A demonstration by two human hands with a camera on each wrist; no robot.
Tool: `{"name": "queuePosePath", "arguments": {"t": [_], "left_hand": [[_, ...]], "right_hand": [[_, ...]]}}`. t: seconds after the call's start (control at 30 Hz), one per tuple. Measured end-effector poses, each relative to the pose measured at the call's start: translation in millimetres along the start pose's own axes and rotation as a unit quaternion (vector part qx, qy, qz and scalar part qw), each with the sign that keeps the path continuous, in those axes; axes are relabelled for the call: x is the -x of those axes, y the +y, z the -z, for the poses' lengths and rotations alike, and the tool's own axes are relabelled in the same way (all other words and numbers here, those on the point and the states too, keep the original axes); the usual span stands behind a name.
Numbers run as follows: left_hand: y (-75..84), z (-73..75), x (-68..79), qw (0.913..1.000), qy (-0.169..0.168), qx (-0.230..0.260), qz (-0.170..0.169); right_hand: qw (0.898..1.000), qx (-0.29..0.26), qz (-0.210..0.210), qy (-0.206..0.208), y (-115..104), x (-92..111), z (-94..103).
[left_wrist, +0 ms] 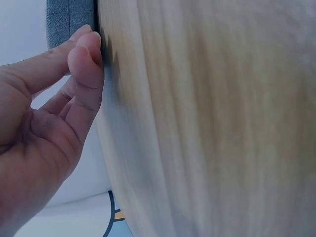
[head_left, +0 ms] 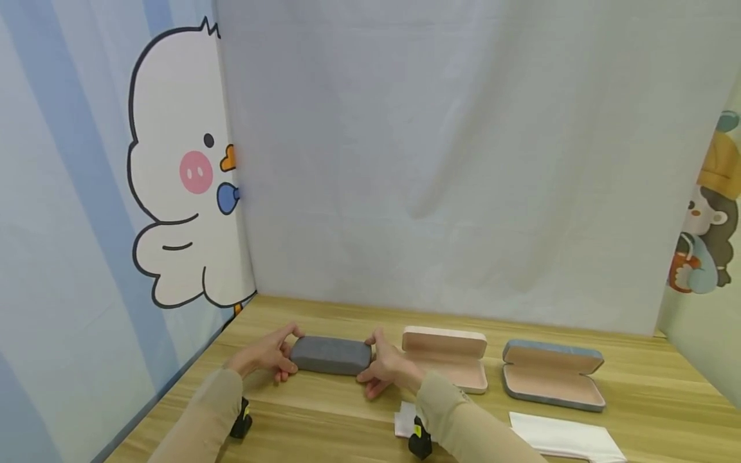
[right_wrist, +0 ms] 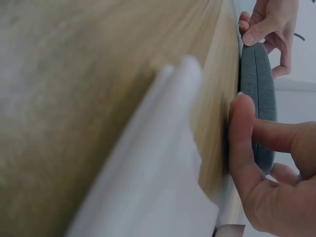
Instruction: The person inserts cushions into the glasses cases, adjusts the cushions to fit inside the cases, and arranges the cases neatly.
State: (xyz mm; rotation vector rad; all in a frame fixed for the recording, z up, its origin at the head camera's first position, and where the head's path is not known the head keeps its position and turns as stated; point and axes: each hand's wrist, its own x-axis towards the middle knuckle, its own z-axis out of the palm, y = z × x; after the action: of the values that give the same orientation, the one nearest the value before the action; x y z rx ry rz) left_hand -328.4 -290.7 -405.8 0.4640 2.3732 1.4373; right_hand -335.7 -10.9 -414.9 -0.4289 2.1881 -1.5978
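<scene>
A closed dark grey glasses case (head_left: 331, 355) lies on the wooden table, with one hand at each end. At its left end, the thumb and fingers of my left hand (head_left: 267, 354) pinch the corner. My right hand (head_left: 386, 365) grips the other end between thumb and fingers. In the right wrist view the grey fabric case (right_wrist: 257, 84) shows its seam side, and both hands touch it. Only one end of the case (left_wrist: 74, 22) appears in the left wrist view, at the fingertips.
An open glasses case (head_left: 444, 334) with a pale pink lining stands right of my right hand. Farther right is an open blue-grey case (head_left: 552, 350). White cloths (head_left: 564, 434) lie in front, one partly under my right forearm. A grey curtain (head_left: 451, 161) hangs behind the table.
</scene>
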Motion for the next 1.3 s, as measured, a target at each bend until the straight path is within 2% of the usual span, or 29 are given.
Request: {"name": "queuePosePath", "arguments": {"t": [0.2,0.53,0.7,0.83,1.0,1.07,1.3], "left_hand": [[-1.8,-0.2,-0.7,1.0000,-0.003,-0.004,-0.007],[1.1,-1.0,-1.7,0.9999,0.006,-0.015,0.004],[4.6,-4.1,-1.2,0.9989,0.013,-0.046,0.003],[12.4,-9.5,1.0,0.9947,0.035,-0.090,0.035],[26.6,-15.7,4.5,0.9807,0.081,-0.161,0.076],[32.7,-17.8,5.7,0.9772,0.091,-0.178,0.073],[57.2,-32.3,8.6,0.9771,0.097,-0.187,0.032]], "right_hand": [[1.000,-0.003,0.000,0.001,1.4,0.1,-1.1],[1.000,0.017,-0.002,0.008,-3.3,5.0,-0.9],[0.999,0.041,0.000,0.022,-6.7,8.8,0.5],[0.997,0.075,0.016,0.028,-8.5,11.9,2.4],[0.993,0.111,0.045,0.019,-12.6,18.7,5.7],[0.992,0.116,0.053,0.016,-14.6,22.0,8.1],[0.992,0.101,0.077,0.015,-17.5,33.7,23.7]]}}
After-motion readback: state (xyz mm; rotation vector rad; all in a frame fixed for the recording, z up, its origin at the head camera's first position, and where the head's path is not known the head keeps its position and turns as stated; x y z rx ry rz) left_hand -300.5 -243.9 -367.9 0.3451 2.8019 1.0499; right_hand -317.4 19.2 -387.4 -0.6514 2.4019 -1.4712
